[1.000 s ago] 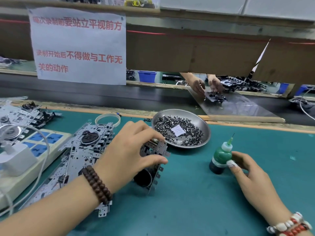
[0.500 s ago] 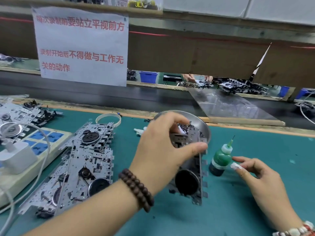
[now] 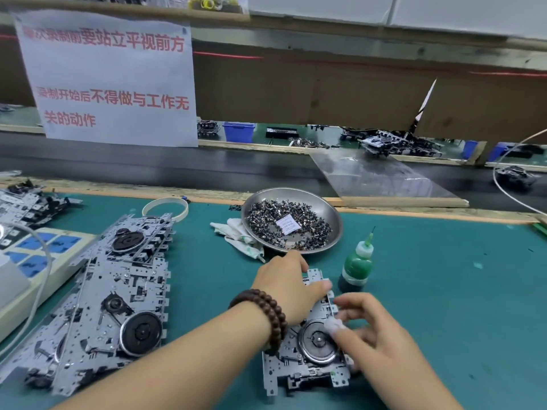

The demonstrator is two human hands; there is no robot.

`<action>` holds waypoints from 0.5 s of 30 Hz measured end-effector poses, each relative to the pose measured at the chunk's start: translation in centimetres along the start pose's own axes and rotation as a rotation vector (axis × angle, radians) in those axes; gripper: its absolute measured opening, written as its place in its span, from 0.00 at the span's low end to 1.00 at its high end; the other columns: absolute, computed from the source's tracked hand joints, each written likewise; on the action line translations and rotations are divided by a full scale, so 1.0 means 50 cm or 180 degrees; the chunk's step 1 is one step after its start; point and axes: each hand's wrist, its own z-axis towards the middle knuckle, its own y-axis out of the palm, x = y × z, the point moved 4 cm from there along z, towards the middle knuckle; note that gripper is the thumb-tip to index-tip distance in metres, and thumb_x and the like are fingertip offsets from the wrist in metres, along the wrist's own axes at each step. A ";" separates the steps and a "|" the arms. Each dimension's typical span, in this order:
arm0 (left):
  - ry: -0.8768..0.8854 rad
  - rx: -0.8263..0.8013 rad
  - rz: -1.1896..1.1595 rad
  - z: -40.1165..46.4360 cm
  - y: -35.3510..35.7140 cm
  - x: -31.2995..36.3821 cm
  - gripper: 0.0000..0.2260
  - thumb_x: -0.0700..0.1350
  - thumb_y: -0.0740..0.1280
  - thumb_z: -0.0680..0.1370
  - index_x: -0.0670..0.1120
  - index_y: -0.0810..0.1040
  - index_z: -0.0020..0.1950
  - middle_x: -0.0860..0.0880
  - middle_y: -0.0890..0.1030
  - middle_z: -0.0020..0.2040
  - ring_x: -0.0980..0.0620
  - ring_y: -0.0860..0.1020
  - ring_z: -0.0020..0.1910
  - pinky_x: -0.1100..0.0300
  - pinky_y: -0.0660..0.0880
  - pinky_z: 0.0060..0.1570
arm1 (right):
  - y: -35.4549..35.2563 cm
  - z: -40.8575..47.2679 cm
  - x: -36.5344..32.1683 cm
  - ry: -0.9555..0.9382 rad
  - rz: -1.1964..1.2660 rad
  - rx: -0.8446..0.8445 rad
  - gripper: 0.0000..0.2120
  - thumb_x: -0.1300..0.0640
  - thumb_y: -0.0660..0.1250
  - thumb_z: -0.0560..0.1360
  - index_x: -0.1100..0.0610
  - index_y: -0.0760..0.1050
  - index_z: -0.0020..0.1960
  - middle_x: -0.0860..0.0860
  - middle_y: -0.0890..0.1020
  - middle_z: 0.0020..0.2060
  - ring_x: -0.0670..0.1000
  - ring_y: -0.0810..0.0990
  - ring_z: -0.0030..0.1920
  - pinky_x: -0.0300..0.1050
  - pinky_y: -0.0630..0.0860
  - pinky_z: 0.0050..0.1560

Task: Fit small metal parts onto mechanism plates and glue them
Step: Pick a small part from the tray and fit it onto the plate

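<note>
Head view: we see 1 mechanism plate (image 3: 307, 371) lying flat on the green mat (image 3: 444, 291), just in front of the green glue bottle (image 3: 356, 263). The left hand (image 3: 288, 292) grips the plate's far end, fingers curled over its edge. The right hand (image 3: 376, 338) rests curled fingertips on the plate's right side; we cannot tell whether it pinches anything. Behind, a steel dish (image 3: 334, 216) holds small metal parts (image 3: 266, 216).

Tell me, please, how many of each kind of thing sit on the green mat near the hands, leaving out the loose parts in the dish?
Mechanism plate under the hands: 1
Metal dish of small parts: 1
Green glue bottle: 1
White rag: 1
Tape ring: 1
Total: 5
</note>
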 end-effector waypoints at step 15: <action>0.0700 0.0769 0.0173 -0.062 0.015 -0.073 0.16 0.51 0.56 0.80 0.57 0.61 0.68 0.61 0.61 0.64 0.62 0.55 0.65 0.69 0.54 0.63 | 0.049 0.120 -0.158 -0.1520 -0.2064 0.0502 0.01 0.58 0.65 0.75 0.53 0.74 0.45 0.46 0.74 0.42 0.48 0.74 0.43 0.43 0.63 0.43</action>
